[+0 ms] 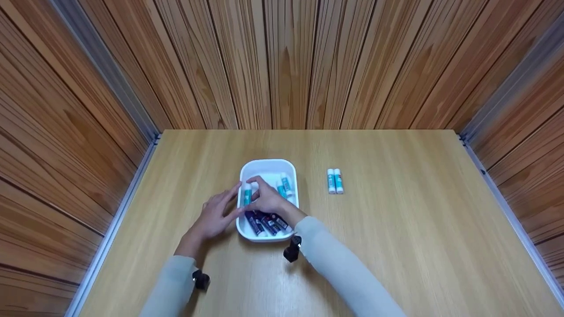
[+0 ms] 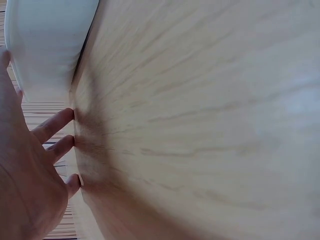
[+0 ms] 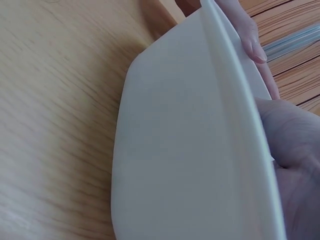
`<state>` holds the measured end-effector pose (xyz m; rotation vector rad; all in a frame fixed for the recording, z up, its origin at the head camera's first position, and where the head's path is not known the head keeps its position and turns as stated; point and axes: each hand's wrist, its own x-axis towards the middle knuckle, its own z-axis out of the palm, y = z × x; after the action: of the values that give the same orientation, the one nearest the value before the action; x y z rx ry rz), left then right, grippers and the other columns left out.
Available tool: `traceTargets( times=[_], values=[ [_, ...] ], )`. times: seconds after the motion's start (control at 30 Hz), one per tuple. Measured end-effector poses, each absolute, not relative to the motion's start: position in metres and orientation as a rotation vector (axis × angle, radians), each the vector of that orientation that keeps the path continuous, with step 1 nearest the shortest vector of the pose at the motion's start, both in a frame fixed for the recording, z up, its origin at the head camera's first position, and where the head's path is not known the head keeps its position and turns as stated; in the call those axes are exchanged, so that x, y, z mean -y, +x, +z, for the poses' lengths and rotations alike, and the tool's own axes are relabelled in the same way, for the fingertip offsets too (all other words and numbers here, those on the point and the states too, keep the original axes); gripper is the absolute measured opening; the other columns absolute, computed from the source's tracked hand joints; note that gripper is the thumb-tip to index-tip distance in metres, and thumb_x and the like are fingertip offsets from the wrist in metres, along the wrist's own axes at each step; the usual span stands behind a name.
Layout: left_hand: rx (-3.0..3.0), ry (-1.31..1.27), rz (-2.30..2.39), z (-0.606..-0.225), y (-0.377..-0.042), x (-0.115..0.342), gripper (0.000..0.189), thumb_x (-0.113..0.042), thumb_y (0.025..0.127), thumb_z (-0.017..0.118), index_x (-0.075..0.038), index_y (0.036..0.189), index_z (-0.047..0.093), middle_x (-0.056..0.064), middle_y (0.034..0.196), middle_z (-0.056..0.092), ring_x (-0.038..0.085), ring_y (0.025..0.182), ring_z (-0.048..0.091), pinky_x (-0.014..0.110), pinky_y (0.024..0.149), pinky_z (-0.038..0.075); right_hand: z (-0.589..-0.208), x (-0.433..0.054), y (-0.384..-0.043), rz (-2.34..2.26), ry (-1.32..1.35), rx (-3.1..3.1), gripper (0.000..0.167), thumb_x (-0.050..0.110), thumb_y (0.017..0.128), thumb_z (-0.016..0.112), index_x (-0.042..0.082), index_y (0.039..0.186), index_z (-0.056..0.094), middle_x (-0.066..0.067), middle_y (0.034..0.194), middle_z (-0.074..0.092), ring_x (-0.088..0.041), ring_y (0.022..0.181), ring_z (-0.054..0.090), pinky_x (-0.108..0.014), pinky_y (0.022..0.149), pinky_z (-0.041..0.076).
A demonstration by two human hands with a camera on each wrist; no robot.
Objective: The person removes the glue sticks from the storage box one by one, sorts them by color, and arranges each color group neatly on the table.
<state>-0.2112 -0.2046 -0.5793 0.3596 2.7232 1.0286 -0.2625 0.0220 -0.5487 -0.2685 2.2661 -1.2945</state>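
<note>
A white tray holds several small capped tubes that look like glue sticks. My right hand reaches into it, pinching a teal-and-white glue stick end to end between thumb and forefinger along the left wall. My left hand lies against the tray's left side, thumb and forefinger spread at the rim; its other fingers reach down to the table in the left wrist view. Dark glue sticks lie at the tray's near end, partly under my right hand. Two more teal ones lean at its right side.
Two teal-and-white glue sticks stand side by side on the wooden table, right of the tray. Wood-panelled walls with metal rails enclose the table at the back and both sides.
</note>
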Motion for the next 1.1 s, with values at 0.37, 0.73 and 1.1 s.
traceTargets(
  times=[0.37, 0.73, 1.1],
  values=[
    [-2.741, 0.376, 1.025, -0.582, -0.21, 0.206, 0.082, -0.074, 0.108, 0.054, -0.054, 0.178, 0.017, 0.002, 0.186, 0.038, 0.044, 0.172, 0.033, 0.076, 0.133, 0.023, -0.556, -0.02, -0.259, -1.373, -0.306, -2.243, 0.074, 0.017, 0.096, 0.092, 0.025, 0.151, 0.043, -0.01, 0.112, 0.079, -0.022, 0.096, 0.074, -0.039, 0.103, 0.054],
    [-2.748, 0.387, 1.02, -0.581, -0.213, 0.205, 0.082, -0.072, 0.108, 0.055, -0.05, 0.179, 0.019, 0.0, 0.187, 0.037, 0.045, 0.173, 0.033, 0.077, 0.134, 0.021, -0.557, -0.021, -0.262, -1.373, -0.337, -2.247, 0.066, 0.012, 0.098, 0.087, 0.024, 0.147, 0.043, -0.006, 0.104, 0.077, -0.021, 0.092, 0.076, -0.033, 0.094, 0.057],
    [-2.725, 0.38, 1.044, -0.581, -0.212, 0.207, 0.081, -0.071, 0.109, 0.054, -0.052, 0.179, 0.018, 0.002, 0.188, 0.033, 0.046, 0.173, 0.03, 0.077, 0.135, 0.018, -0.552, -0.023, -0.266, -1.473, -0.312, -2.198, 0.069, -0.001, 0.095, 0.083, 0.019, 0.149, 0.045, -0.005, 0.099, 0.068, -0.018, 0.079, 0.072, -0.027, 0.074, 0.058]
  ],
)
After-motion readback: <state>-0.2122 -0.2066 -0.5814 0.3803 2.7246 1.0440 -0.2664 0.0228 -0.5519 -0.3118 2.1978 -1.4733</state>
